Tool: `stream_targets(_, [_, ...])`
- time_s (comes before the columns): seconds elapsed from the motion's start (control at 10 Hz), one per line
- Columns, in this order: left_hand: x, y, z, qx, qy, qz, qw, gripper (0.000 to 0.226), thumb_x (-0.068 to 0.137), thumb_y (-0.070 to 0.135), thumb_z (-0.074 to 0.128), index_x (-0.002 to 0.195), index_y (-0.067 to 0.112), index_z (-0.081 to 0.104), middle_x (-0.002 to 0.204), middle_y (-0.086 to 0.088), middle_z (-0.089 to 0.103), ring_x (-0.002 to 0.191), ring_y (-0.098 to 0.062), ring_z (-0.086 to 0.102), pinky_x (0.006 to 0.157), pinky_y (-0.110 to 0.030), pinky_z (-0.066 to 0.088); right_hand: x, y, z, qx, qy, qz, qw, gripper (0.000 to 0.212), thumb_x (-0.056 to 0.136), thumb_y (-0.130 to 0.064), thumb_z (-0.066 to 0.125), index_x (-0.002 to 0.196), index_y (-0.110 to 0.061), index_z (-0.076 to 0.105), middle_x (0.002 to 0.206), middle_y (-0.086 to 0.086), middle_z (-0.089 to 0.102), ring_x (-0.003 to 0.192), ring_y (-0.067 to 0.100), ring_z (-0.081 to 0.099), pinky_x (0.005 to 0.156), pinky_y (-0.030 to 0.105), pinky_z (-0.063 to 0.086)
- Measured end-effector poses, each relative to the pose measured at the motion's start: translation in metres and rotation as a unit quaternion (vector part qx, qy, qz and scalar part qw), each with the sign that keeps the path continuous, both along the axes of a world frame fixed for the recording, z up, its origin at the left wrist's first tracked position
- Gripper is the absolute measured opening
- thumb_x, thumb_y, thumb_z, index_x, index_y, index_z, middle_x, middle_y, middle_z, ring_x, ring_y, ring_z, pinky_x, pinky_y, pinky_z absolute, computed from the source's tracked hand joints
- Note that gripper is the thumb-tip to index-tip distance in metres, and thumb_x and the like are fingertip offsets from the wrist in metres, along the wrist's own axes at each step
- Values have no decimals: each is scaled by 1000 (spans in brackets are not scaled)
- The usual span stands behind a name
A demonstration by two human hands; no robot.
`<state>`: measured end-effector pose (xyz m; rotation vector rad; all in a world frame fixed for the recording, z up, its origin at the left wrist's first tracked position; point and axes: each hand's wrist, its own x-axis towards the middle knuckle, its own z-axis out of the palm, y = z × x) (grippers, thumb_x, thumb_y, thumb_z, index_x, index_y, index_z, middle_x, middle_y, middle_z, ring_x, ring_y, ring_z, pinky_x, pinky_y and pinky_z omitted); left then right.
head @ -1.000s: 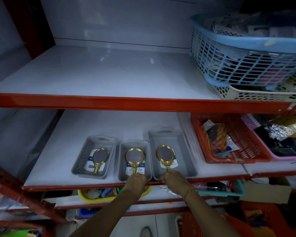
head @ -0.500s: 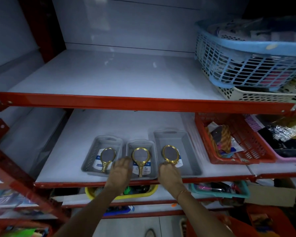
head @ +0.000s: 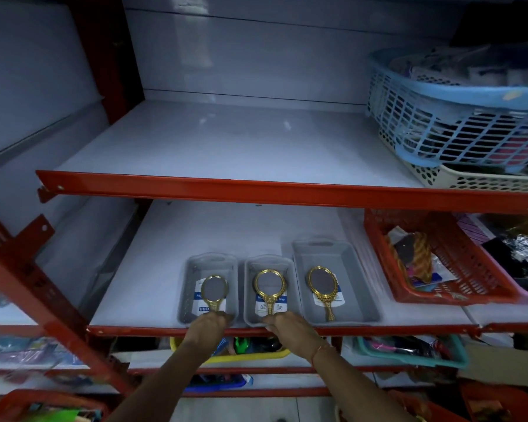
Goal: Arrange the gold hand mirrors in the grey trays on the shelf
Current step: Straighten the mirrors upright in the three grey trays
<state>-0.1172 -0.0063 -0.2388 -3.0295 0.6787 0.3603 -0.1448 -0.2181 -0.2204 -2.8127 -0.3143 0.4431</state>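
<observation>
Down at lower centre, three grey trays (head: pixel 336 254) each hold one gold mirror (head: pixel 322 283), so it's nearly done. Left hand (head: pixel 206 325) pinches the left mirror's handle, right hand (head: pixel 287 325) the middle one's; just straightening left, I'd guess.

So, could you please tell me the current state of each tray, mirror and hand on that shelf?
Left grey tray: holds one mirror.
Middle grey tray: holds one mirror.
Right grey tray: holds one mirror.
Left mirror: lying flat, handle at the left hand.
Middle mirror: lying flat, handle at the right hand.
Right mirror: lying flat, untouched.
Left hand: at the left tray's front edge.
Right hand: at the middle tray's front edge.
</observation>
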Motion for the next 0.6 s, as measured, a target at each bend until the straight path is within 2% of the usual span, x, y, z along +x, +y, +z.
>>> stream_targets(0.2, [-7,-10,-2,-2,-18,-24,1000,46,95,3,46,139,18,42,132,-8,57,119,-19,57,101,-31,49,2,0,-4,-7,-11,1,1000,38,92,2,44,122,-15,61,104,16,70,94,31,66,85,40,56])
stream_targets(0.5, [-10,-13,6,-8,1,-21,1000,48,94,2,48,140,16,41,133,-11,57,121,-21,57,103,-32,48,2,0,-5,-46,-10,30,998,50,89,9,43,129,-16,57,109,19,68,97,33,65,86,40,56])
stream_targets(0.6, [-11,-14,17,-20,7,-35,999,41,93,3,49,133,12,47,128,-12,60,115,-22,60,98,-32,51,-5,8,14,-35,-15,33,999,36,93,-2,44,125,-9,59,114,19,67,104,34,63,85,38,53])
